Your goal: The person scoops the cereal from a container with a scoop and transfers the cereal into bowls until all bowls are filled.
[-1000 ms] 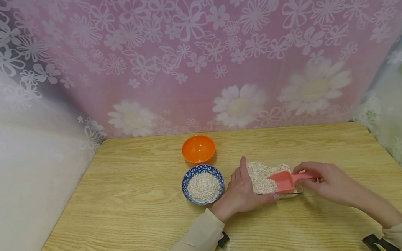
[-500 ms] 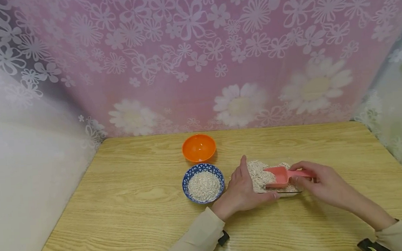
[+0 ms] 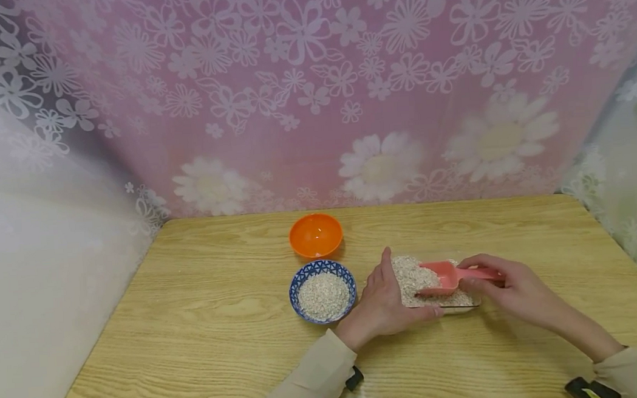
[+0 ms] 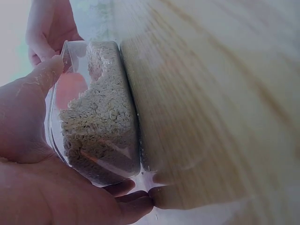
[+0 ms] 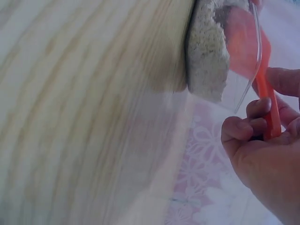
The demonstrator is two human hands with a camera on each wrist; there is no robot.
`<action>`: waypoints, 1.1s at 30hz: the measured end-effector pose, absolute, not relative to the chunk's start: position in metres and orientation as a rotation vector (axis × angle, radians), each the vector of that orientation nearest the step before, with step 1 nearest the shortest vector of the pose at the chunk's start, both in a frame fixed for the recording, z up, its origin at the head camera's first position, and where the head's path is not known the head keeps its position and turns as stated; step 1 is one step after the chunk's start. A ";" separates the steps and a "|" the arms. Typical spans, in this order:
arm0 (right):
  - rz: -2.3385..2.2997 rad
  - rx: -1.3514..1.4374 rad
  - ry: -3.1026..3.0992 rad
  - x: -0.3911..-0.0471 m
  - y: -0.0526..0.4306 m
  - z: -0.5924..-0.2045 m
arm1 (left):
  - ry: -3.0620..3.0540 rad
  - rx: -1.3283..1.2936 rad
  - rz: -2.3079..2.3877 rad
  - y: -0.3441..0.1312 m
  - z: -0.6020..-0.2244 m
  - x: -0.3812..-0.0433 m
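Note:
My right hand (image 3: 512, 284) grips the handle of a pink scoop (image 3: 444, 278). The scoop's tip is sunk in rolled oats (image 3: 411, 278) inside a clear rectangular container (image 4: 101, 171). My left hand (image 3: 382, 298) holds the container's left end, its thumb along the near side and its fingers against the end. Through the clear wall in the left wrist view, the oats lie in a slope with the scoop above them. Left of my left hand stands a blue-and-white patterned bowl (image 3: 293, 295) holding a mound of oats.
An orange bowl (image 3: 315, 236) with nothing in it stands just behind the patterned bowl. All this is on a wooden table (image 3: 195, 328), with a pink floral curtain (image 3: 303, 133) along its back edge.
The scoop has moved left and slightly away within the container, and its tip has gone into the oats. My left hand and both bowls have stayed in place.

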State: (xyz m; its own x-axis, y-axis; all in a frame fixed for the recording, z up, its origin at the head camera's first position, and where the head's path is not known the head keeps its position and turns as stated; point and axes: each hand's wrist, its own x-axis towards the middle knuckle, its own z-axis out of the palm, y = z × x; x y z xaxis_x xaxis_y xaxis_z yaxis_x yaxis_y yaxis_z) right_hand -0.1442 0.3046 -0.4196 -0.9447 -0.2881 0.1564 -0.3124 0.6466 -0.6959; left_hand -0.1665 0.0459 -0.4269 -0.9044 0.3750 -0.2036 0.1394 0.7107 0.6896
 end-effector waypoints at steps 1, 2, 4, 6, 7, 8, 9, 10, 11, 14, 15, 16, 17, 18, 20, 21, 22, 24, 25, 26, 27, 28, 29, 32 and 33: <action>1.246 0.518 -2.807 -0.145 0.307 -0.420 | 2.588 0.402 1.005 0.046 -0.427 -0.166; 1.295 0.536 -2.787 -0.145 0.309 -0.421 | 2.588 0.402 1.006 0.046 -0.427 -0.166; 1.383 0.542 -2.756 -0.146 0.313 -0.422 | 2.585 0.402 1.009 0.045 -0.428 -0.167; 1.446 0.552 -2.737 -0.147 0.317 -0.422 | 2.583 0.404 1.010 0.045 -0.428 -0.166; 1.479 0.544 -2.735 -0.147 0.318 -0.422 | 2.583 0.406 1.010 0.045 -0.428 -0.166; 1.504 0.539 -2.732 -0.147 0.320 -0.422 | 2.583 0.405 1.011 0.045 -0.428 -0.166; 1.522 0.526 -2.732 -0.147 0.320 -0.421 | 2.583 0.403 1.010 0.045 -0.428 -0.166; 1.543 0.521 -2.724 -0.146 0.321 -0.421 | 2.581 0.404 1.013 0.045 -0.428 -0.166; 1.569 0.515 -2.712 -0.146 0.322 -0.421 | 2.580 0.402 1.013 0.045 -0.428 -0.167; 1.691 0.517 -2.629 -0.146 0.323 -0.421 | 2.581 0.393 1.009 0.045 -0.428 -0.166; 1.757 0.531 -2.577 -0.146 0.324 -0.422 | 2.583 0.392 1.005 0.045 -0.428 -0.166; 1.827 0.546 -2.522 -0.146 0.324 -0.422 | 2.586 0.397 1.006 0.045 -0.428 -0.166; 1.899 0.569 -2.464 -0.147 0.324 -0.423 | 2.590 0.398 1.005 0.045 -0.427 -0.165; 1.973 0.597 -2.404 -0.147 0.325 -0.423 | 2.596 0.404 1.005 0.045 -0.427 -0.165; 2.097 0.636 -2.303 -0.148 0.325 -0.423 | 2.603 0.416 1.021 0.044 -0.426 -0.163; 2.140 0.643 -2.270 -0.148 0.325 -0.423 | 2.606 0.423 1.033 0.044 -0.425 -0.162; 2.164 0.646 -2.252 -0.148 0.325 -0.422 | 2.607 0.431 1.052 0.044 -0.424 -0.162; 2.184 0.646 -2.240 -0.148 0.323 -0.420 | 2.616 0.440 1.087 0.044 -0.421 -0.160; 2.185 0.641 -2.240 -0.148 0.323 -0.420 | 2.624 0.445 1.102 0.044 -0.419 -0.159; 2.185 0.634 -2.240 -0.147 0.322 -0.419 | 2.634 0.456 1.115 0.043 -0.416 -0.158; 2.182 0.631 -2.240 -0.147 0.321 -0.418 | 2.643 0.467 1.128 0.042 -0.413 -0.158; 2.186 0.632 -2.236 -0.147 0.320 -0.417 | 2.655 0.479 1.142 0.041 -0.410 -0.157; 2.187 0.635 -2.233 -0.147 0.320 -0.417 | 2.665 0.490 1.152 0.039 -0.408 -0.157; 2.187 0.631 -2.227 -0.148 0.318 -0.416 | 2.675 0.542 1.192 0.030 -0.401 -0.157; 2.179 0.625 -2.233 -0.148 0.317 -0.415 | 2.678 0.561 1.202 0.026 -0.399 -0.158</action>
